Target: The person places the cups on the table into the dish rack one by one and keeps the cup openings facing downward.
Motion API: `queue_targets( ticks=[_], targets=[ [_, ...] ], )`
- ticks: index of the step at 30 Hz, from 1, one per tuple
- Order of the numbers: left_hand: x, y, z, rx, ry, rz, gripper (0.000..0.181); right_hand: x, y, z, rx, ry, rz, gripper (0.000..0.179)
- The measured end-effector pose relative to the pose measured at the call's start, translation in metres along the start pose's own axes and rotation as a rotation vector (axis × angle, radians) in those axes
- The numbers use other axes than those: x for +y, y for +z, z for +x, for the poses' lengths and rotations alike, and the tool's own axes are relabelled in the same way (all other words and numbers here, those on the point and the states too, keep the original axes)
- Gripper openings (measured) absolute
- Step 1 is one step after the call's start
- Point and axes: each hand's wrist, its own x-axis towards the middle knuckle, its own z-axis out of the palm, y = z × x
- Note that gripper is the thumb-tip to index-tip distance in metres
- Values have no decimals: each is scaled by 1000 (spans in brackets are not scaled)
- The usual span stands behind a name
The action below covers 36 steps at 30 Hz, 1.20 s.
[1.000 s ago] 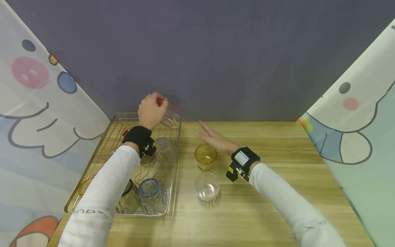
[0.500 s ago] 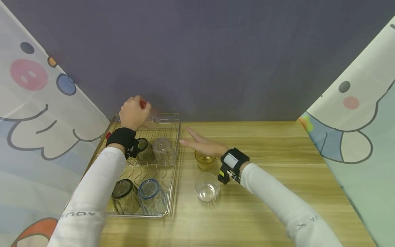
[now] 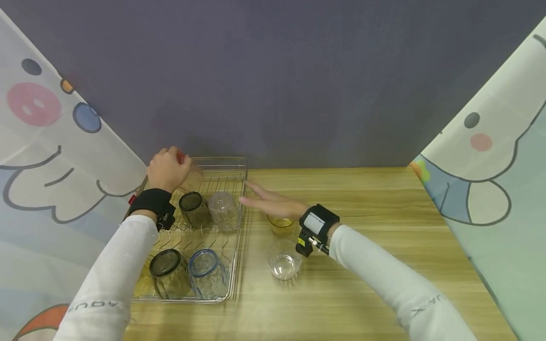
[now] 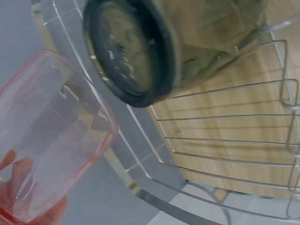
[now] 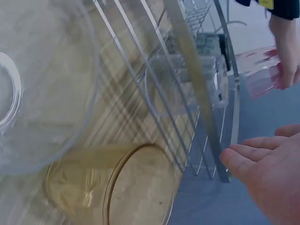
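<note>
My left hand (image 3: 168, 169) grips a clear pink-tinted glass (image 4: 51, 122) by its red base, over the back left of the wire dish rack (image 3: 219, 158). Its wide rim faces away from the fingers, and the glass is tilted. Just in front of it, an upside-down dark glass (image 3: 195, 210) stands in the rack beside an upside-down clear glass (image 3: 223, 211). My right hand (image 3: 273, 202) has its fingers straight and holds nothing. Those fingers point at the rack's right side, above an amber glass cup (image 5: 126, 183) on the table.
A clear glass bowl (image 3: 284, 260) stands on the wooden table (image 3: 362, 199) in front of the amber cup. At the rack's front are another dark glass (image 3: 169, 274), a blue-tinted glass (image 3: 208, 274) and a yellow one (image 3: 143, 285). A grey wall (image 3: 277, 85) closes off the back.
My left hand has carried the pink-tinted glass leftward and slightly lower over the rack, uncovering the dark glass behind. My right hand has moved left toward the rack's side.
</note>
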Motion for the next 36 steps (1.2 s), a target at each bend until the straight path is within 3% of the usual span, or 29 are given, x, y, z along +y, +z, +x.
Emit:
queue_targets(
  ticks=[11,19,26,36],
  targets=[
    [-18,3,-6,-27,1,23,31,-12,15,-9,-82,-19,-2,83],
    [-28,2,-7,-12,15,20,33,-14,18,-10,-80,-30,24,74],
    [-37,-8,-11,-76,-67,33,35,-16,20,-11,-72,-31,58,69],
    [-54,-3,-18,-37,-70,93,31,-17,26,-6,-70,-19,163,66]
  ],
)
